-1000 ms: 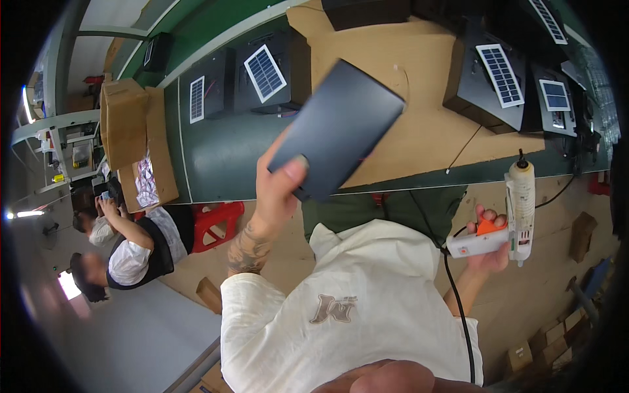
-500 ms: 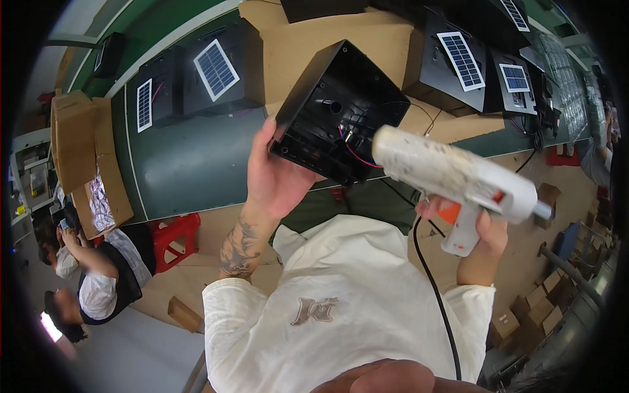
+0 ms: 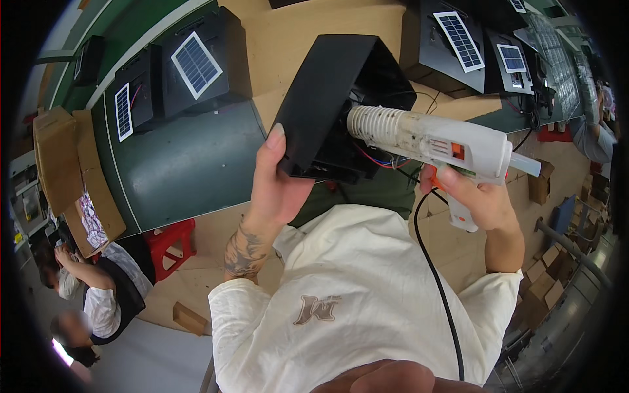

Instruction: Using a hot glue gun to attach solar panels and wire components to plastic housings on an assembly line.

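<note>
Evidently, the left grip [image 3: 283, 190] is clasping a black, hollow plastic box [image 3: 327, 92] over the edge of the green worktop [image 3: 177, 167], the right grip [image 3: 481, 202] clasping a white plastic glue gun [image 3: 452, 147]. The box is looking light, stiff and slick, its outer walls suiting a firm hold.

Your glue gun [image 3: 429, 141]: nozzle tip lost in dark opening of black housing [image 3: 327, 92]; you can't tell contact. Your left hand [image 3: 280, 190]: fingers mostly hidden by housing, thumb aside. Your right hand [image 3: 485, 200]: some fingers hidden behind grip. Dark case [image 3: 286, 2] cut off by top edge. Co-worker's face [image 3: 73, 327] blurred. Carton contents [image 3: 92, 219] too small to tell.
</note>
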Demonstrator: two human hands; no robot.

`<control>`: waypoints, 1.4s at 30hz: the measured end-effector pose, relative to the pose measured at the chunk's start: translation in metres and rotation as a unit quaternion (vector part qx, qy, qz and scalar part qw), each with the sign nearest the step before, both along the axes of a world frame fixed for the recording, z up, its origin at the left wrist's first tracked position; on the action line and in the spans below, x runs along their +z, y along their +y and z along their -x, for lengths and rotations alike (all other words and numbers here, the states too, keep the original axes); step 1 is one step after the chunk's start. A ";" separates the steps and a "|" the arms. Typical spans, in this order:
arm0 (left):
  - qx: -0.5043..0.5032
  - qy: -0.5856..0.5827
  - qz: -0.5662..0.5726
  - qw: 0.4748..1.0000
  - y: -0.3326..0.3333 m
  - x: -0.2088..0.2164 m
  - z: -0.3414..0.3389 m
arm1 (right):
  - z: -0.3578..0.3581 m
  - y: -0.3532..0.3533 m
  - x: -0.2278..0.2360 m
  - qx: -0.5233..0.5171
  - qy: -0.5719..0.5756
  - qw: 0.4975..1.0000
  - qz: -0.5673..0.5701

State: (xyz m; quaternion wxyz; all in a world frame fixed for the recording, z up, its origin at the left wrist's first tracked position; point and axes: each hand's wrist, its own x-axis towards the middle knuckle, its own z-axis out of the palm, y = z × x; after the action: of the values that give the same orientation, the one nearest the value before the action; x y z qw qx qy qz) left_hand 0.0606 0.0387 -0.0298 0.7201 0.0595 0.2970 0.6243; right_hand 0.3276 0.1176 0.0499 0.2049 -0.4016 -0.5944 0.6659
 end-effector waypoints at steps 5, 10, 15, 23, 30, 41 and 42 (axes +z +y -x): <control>0.001 0.051 -0.012 0.999 0.000 0.005 -0.003 | 0.000 -0.002 -0.001 -0.014 -0.029 0.999 0.008; 0.001 0.047 -0.016 0.999 -0.001 0.006 -0.003 | -0.007 0.001 -0.003 0.013 -0.037 0.999 -0.026; 0.000 0.041 -0.027 0.999 -0.001 0.005 -0.004 | -0.010 -0.001 -0.004 -0.003 -0.058 0.998 -0.015; 0.003 0.038 -0.031 0.999 -0.001 0.007 -0.005 | -0.009 -0.003 0.000 -0.034 -0.062 0.997 0.000; 0.005 0.033 -0.039 0.999 -0.003 0.002 -0.004 | -0.009 0.000 0.005 -0.008 -0.114 0.993 0.008; 0.002 0.076 -0.043 0.996 -0.011 -0.006 -0.008 | -0.005 -0.024 -0.021 0.038 -0.089 0.984 -0.153; -0.003 0.125 -0.054 0.991 -0.015 -0.006 -0.010 | -0.007 -0.019 -0.020 0.116 -0.118 0.957 -0.237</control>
State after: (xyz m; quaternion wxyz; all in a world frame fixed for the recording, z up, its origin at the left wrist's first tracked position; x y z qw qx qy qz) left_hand 0.0705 0.0233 -0.0355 0.6748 0.1768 0.3506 0.6249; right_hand 0.3343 0.0990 0.0298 0.1436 -0.3453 -0.7975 0.4734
